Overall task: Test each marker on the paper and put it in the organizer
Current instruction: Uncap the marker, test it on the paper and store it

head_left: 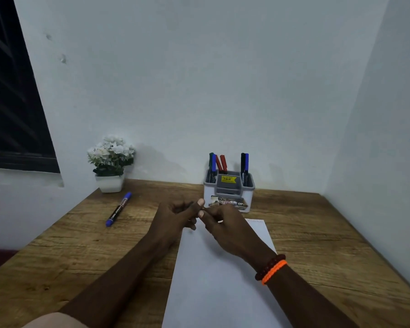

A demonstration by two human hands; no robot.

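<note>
My left hand (pixel 173 218) and my right hand (pixel 225 228) meet, fingers curled and thumbs touching, over the top edge of the white paper (pixel 213 280). Whatever may be between them is hidden. Just behind them stands the white and grey organizer (pixel 207 197). It holds several markers upright: green and blue at its left (pixel 213 164), two red ones in the middle (pixel 221 163), black and blue at its right (pixel 245 164). A capped blue marker (pixel 118 209) lies on the wooden table (pixel 81 245) to the left. Faint marks show at the paper's top right corner (pixel 255 220).
A white pot of white flowers (pixel 110 162) stands at the table's back left corner. Walls close the table in behind and on the right. A dark window is at the far left. My right wrist wears orange and dark bead bracelets (pixel 271 271).
</note>
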